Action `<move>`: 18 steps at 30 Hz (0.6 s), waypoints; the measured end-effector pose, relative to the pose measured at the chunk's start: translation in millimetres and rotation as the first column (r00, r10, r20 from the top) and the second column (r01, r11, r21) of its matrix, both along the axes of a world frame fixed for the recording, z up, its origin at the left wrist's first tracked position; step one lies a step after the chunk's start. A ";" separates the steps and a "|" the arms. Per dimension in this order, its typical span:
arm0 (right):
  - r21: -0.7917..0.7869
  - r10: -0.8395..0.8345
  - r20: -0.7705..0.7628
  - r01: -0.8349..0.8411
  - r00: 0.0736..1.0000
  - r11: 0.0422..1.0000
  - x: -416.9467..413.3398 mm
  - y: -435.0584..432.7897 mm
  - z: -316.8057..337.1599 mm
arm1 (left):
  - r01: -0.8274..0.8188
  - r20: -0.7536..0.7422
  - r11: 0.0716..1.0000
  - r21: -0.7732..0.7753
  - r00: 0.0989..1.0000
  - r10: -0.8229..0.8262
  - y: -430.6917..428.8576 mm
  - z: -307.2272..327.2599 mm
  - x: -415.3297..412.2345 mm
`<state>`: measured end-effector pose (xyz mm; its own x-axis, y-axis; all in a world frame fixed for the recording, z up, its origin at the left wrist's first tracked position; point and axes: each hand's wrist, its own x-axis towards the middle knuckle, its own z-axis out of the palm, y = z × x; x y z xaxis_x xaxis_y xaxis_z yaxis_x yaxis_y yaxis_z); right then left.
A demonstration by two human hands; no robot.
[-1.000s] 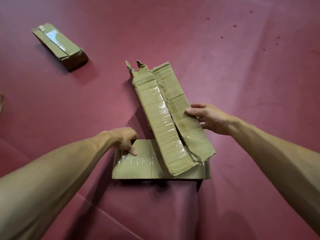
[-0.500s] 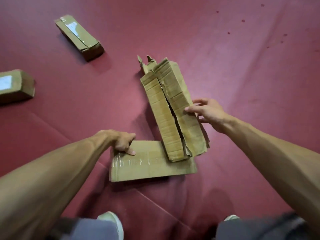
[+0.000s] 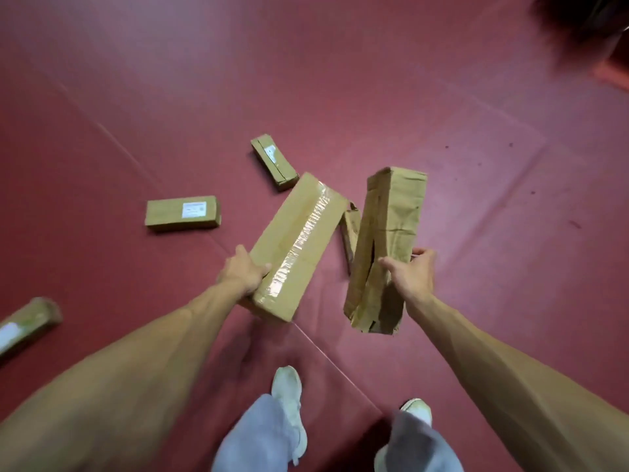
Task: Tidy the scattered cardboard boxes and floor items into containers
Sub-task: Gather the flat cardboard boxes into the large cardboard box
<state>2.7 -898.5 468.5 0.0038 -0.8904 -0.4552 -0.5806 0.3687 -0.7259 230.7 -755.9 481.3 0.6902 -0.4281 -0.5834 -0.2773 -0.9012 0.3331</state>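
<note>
1. Red matting (image 3: 136,97) underfoot, and both hands are loaded. The left hand (image 3: 243,270) wraps the near end of the taped box (image 3: 299,243), thumb on top and fingers underneath.
2. The right hand (image 3: 410,277) clamps the torn box (image 3: 384,247) low on its side, thumb across the front and fingers behind.
3. Both cartons run up and away from the grips, seemingly clear of the floor.
4. Handling call: both look light and hollow. The taped one should be stiff, but its glossy tape may be slippery, so bare cardboard edges are the safer hold.
5. The torn one is split lengthwise and ragged at the bottom. It is probably floppy, so it is best gripped mid-body.
6. Further out, a cardboard strip (image 3: 350,233) shows between them; whether it is loose, I cannot tell. On the floor lie a small box (image 3: 274,161), a labelled box (image 3: 182,212) and a blurred box (image 3: 27,321). No container is in sight.
</note>
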 end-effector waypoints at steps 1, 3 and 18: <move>0.006 0.030 0.007 -0.030 1.000 1.000 11.3 13.1 30.2 | -0.087 -0.020 0.994 -0.070 0.996 0.086 13.0 34.3 3.4; 0.012 0.113 0.046 -0.114 0.993 0.993 35.8 37.9 87.0 | -0.227 -0.066 0.949 -0.217 0.974 0.218 40.7 97.8 8.2; -0.143 0.695 0.464 -0.728 0.549 0.670 102.2 328.0 304.6 | -0.590 -0.207 0.539 -0.601 0.766 0.608 400.9 321.8 -67.9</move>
<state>104.9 -570.5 773.1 0.8374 -0.4758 -0.2690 -0.2892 0.0320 -0.9567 162.8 -355.0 803.1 0.9297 -0.1507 -0.3362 0.2349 -0.4606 0.8560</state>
